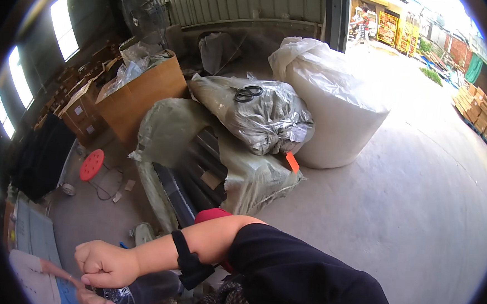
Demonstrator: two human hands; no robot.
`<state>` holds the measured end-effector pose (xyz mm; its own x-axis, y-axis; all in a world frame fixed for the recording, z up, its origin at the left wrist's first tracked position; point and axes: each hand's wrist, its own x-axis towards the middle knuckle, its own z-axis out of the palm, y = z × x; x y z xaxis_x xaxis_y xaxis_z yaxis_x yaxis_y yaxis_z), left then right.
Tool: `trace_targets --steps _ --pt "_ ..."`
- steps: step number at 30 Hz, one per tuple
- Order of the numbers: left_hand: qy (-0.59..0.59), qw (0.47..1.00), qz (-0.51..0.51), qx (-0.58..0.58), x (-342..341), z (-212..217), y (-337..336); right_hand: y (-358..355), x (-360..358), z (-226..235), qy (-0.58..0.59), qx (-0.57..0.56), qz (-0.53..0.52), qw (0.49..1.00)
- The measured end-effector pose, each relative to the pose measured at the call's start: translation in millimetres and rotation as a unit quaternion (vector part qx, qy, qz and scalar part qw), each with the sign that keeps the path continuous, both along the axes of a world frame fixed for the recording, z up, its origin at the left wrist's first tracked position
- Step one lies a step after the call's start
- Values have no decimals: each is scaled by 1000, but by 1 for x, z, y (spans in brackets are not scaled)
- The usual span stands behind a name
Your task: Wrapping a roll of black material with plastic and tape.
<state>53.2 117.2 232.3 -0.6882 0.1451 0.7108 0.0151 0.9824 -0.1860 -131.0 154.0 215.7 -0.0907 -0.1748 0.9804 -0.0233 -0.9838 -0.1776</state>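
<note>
My right arm, in a black sleeve with a black strap on the forearm, reaches across from the lower right. Its hand (107, 263) is closed in a fist; whatever may be inside is hidden. Just below it, what looks like my left hand (96, 300) is cut off by the lower edge, its fingers curled, and its contents do not show. Beside both hands lie a dark grey leg-like shape (151, 289) and a black-and-white patterned thing, perhaps a laced shoe (120, 297). A person in a white top (32, 278) is at the lower left, one forearm running behind my fist.
Ahead, dark rolls (189, 179) lie in a torn wrapper, beneath a stuffed plastic bag (257, 116) with black-handled scissors (248, 94) on top. A big white wrapped roll (335, 118) stands right of it. Cardboard box (141, 98) and red stool (91, 165) are left.
</note>
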Motion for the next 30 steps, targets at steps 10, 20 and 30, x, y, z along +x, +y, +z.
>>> trace_targets --steps 10,20,30 --pt "158 952 -12 263 -30 -12 4 4 11 10 26 134 -128 982" --pt "89 974 140 152 -23 -4 27 -11 2 20 173 141 1 975" --pt "85 987 27 132 7 -28 60 60 26 11 233 97 -49 966"
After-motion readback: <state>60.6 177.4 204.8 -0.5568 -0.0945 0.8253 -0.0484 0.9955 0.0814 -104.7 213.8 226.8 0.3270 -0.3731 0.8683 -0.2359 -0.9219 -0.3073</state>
